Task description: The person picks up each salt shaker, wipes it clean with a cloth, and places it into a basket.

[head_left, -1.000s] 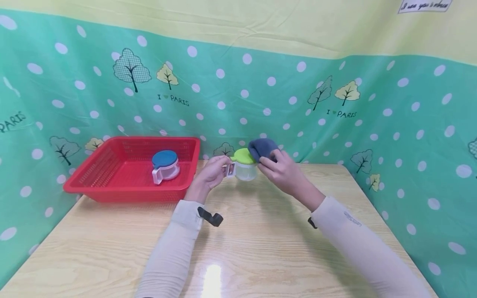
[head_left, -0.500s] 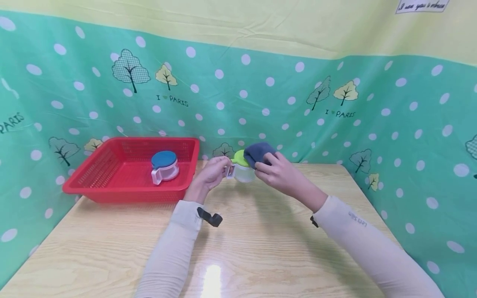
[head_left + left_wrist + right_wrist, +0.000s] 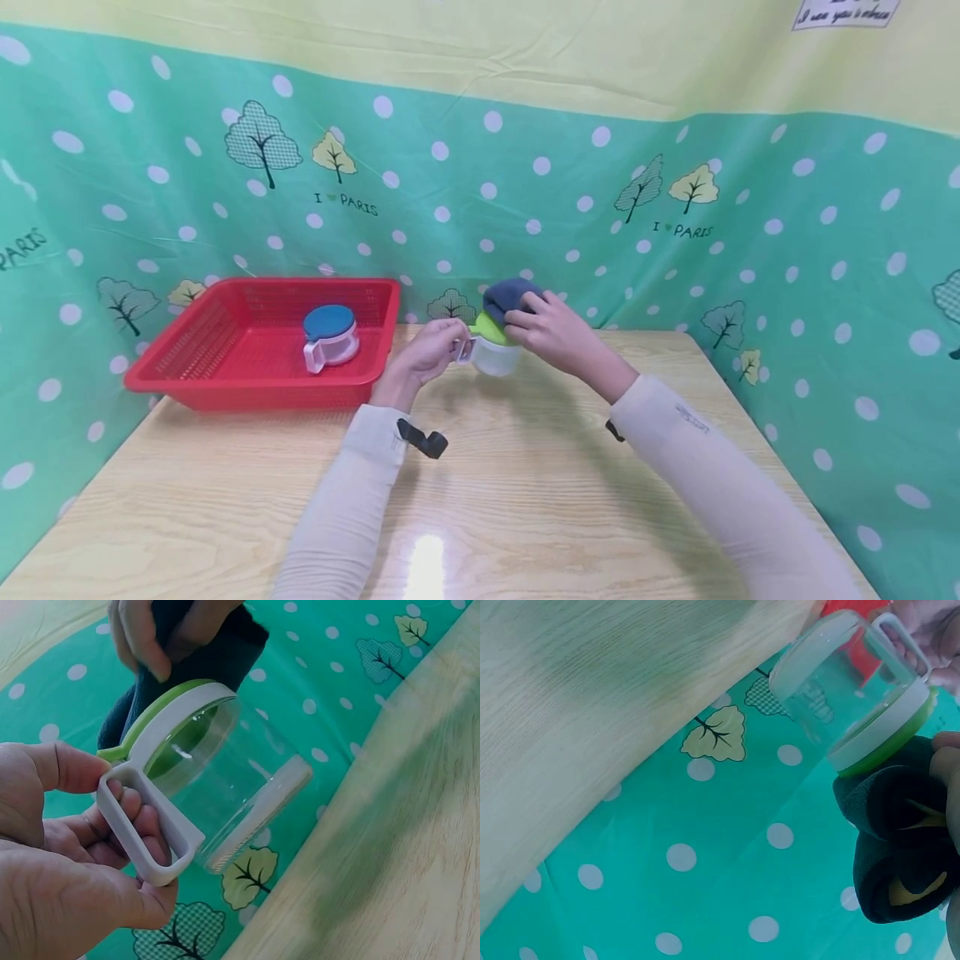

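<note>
A clear jar (image 3: 232, 780) with a green lid (image 3: 491, 330) and a white handle (image 3: 142, 825) is held up over the table. My left hand (image 3: 431, 350) grips that handle, its thumb up by the lid's tab in the left wrist view. My right hand (image 3: 553, 335) holds a folded dark blue cloth (image 3: 512, 300) against the top of the lid. In the right wrist view the cloth (image 3: 900, 825) shows as thick rolled folds pressed to the green lid (image 3: 889, 742). Part of the lid is hidden under the cloth.
A red plastic basket (image 3: 255, 395) stands at the left of the wooden table (image 3: 525, 500). Inside it sits another jar with a blue lid (image 3: 330, 323) and a pale handle. A green dotted curtain (image 3: 450, 183) hangs right behind the table.
The right hand has shifted the cloth across the lid, leftward, then up and back. The jar now tilts more, its lid leaning toward the left hand. The left hand keeps its grip.
</note>
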Tool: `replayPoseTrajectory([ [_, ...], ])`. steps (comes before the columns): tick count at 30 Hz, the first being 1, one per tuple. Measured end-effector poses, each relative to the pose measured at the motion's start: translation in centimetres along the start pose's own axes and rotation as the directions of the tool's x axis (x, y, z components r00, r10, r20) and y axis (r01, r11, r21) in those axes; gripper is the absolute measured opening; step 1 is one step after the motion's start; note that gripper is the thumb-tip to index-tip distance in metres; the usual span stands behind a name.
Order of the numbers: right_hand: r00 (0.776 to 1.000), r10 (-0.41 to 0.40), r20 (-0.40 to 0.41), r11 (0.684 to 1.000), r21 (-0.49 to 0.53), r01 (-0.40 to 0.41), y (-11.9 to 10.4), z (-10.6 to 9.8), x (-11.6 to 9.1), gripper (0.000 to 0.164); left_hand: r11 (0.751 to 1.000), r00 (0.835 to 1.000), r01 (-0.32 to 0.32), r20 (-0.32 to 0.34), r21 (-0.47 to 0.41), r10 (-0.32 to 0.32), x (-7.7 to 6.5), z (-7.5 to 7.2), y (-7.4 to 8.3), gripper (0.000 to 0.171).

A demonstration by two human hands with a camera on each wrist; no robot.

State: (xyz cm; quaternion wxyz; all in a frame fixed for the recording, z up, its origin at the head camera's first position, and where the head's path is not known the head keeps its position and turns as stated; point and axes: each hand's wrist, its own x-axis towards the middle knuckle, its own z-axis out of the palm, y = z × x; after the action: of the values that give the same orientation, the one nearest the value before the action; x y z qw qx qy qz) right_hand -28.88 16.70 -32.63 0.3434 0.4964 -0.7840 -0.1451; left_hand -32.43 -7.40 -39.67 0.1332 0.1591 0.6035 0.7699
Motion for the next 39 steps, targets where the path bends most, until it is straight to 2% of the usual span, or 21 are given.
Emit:
replayPoseTrajectory([
  [6, 1.000, 0.006, 0.014, 1.000, -0.008, -0.006, -0.1, 0.1, 0.5, 0.026, 1.000, 1.000, 0.012, -0.011, -0.023, -0.012, 0.2, -0.1, -0.2, 0.025],
  [17, 0.994, -0.092, -0.065, 0.995, -0.045, 0.089, -2.1, -1.5, 0.0, 0.021, 0.999, 0.997, 0.034, -0.070, -0.024, -0.035, 0.4, -0.1, -0.1, 0.030],
  [22, 0.988, -0.130, -0.084, 0.990, -0.072, 0.124, -2.7, -2.0, -0.3, 0.017, 0.999, 0.997, 0.038, -0.072, -0.012, -0.039, 0.3, -0.2, -0.1, 0.032],
  [30, 0.992, -0.105, -0.073, 0.994, -0.046, 0.102, -2.6, -1.7, 0.1, 0.019, 0.999, 0.998, 0.035, -0.057, 0.022, -0.034, 0.0, -0.2, 0.0, 0.031],
  [39, 0.996, -0.047, -0.081, 0.999, 0.018, 0.048, -1.7, 0.1, 0.6, 0.023, 0.999, 0.999, 0.043, -0.020, 0.030, -0.042, -0.2, 0.0, 0.1, 0.027],
])
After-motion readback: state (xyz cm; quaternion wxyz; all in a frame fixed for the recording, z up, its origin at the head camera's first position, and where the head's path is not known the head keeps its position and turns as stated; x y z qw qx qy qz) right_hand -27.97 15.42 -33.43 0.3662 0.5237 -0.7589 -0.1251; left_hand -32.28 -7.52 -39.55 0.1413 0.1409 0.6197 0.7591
